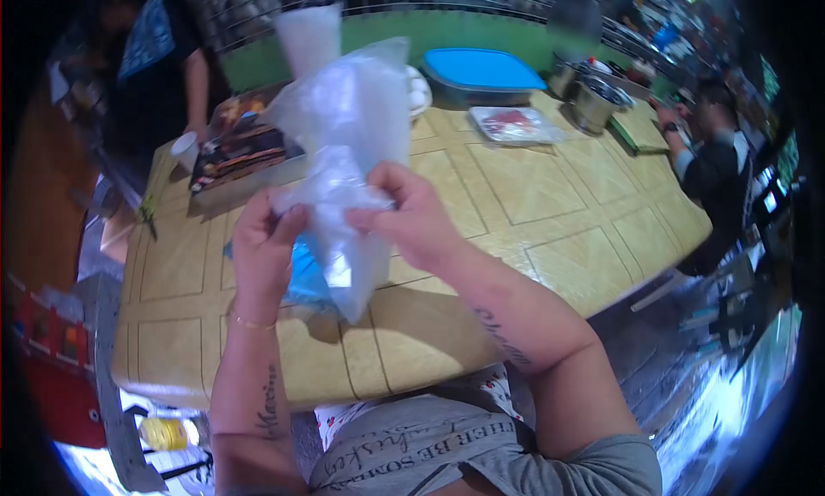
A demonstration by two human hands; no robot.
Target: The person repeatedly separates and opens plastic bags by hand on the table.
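Both hands hold a translucent white plastic bag (339, 157) up over the near part of the table. My left hand (268, 238) pinches its left side between thumb and fingers. My right hand (411, 208) grips the opposite side, thumb pointing inward. The bag is crumpled between the hands; its upper part is blurred and its lower corner hangs down. Under it, a blue plastic piece (308, 273) lies on the table, partly covered by the bag and my left hand.
The tiled-pattern table (481, 298) carries a box of dark items (245, 157), a white cup (184, 150), a blue-lidded container (483, 71), a wrapped tray (513, 125) and a metal pot (595, 105). One person (155, 66) stands at left, another (718, 152) at right.
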